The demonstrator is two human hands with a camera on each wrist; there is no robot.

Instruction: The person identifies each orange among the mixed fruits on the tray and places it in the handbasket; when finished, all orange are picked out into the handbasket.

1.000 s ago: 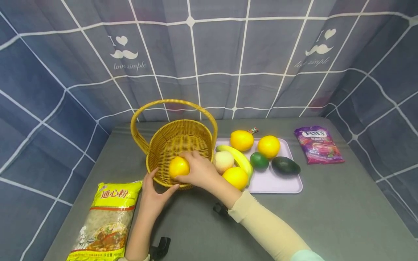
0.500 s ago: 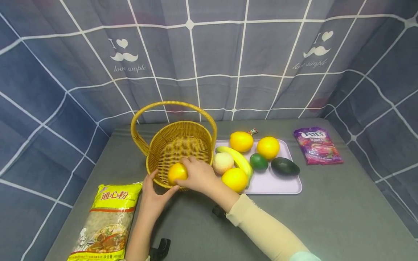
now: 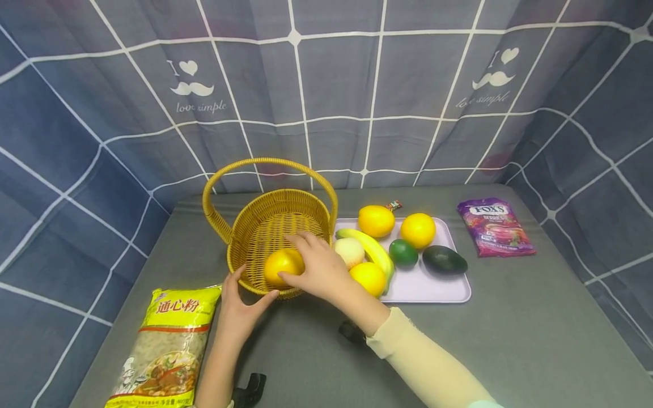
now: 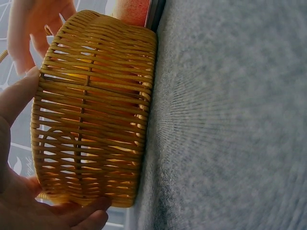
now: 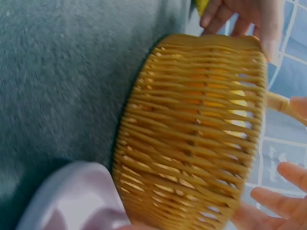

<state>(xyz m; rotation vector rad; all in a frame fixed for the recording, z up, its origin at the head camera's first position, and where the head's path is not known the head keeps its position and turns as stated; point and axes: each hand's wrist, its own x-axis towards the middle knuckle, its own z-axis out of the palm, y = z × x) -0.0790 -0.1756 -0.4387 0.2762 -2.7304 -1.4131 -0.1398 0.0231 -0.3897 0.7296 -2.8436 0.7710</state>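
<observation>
My left hand [image 3: 240, 309] grips the near left of a yellow wicker basket [image 3: 278, 224], thumb at the rim and fingers along its side in the left wrist view. Inside the basket, near its front, lies an orange [image 3: 282, 267]. My right hand [image 3: 321, 269] is over the basket's right front rim. Its fingers are spread in the right wrist view, above the wicker wall [image 5: 192, 129], and the thumb overlaps the orange in the head view. Through the weave the orange shows low in the basket.
Right of the basket, a pale tray [image 3: 408, 289] bears oranges [image 3: 418, 230], a banana [image 3: 374, 246], a peach [image 3: 349, 252], a small green fruit [image 3: 403, 253] and an avocado [image 3: 445, 260]. A purple candy bag [image 3: 495, 228], small wrapped candy [image 3: 394, 205] and pasta bag [image 3: 168, 345] lie around.
My right hand lowers the orange to the basket's front, then lifts a little, its fingers spreading off the fruit. The orange shifts slightly right. My left hand stays on the basket.
</observation>
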